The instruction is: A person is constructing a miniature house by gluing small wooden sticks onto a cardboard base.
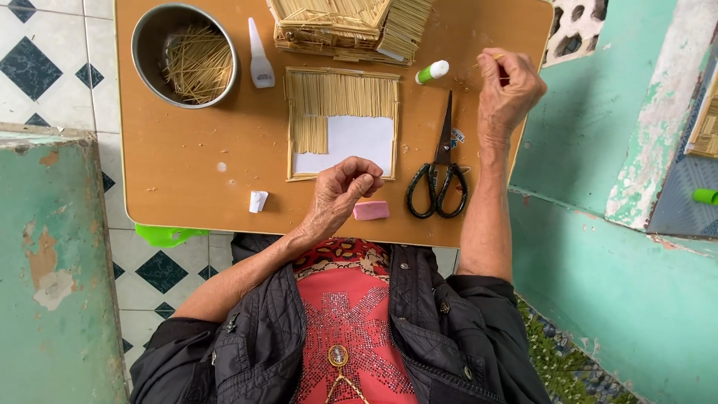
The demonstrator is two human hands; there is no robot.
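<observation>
A white card panel (342,123) framed and half covered with thin wooden sticks lies mid-table. My left hand (340,196) hovers at its near edge with fingers curled shut; whether it holds anything is hidden. My right hand (508,91) is raised at the table's right edge, pinching a thin wooden stick (488,60). Black scissors (441,173) lie between my hands, a pink eraser (371,210) just right of my left hand.
A metal bowl (184,54) of loose sticks sits far left, a white glue bottle (261,58) beside it. A stick-built piece (351,26) stands at the far edge, a green-capped glue tube (432,72) near it. Green walls flank the small wooden table (187,164).
</observation>
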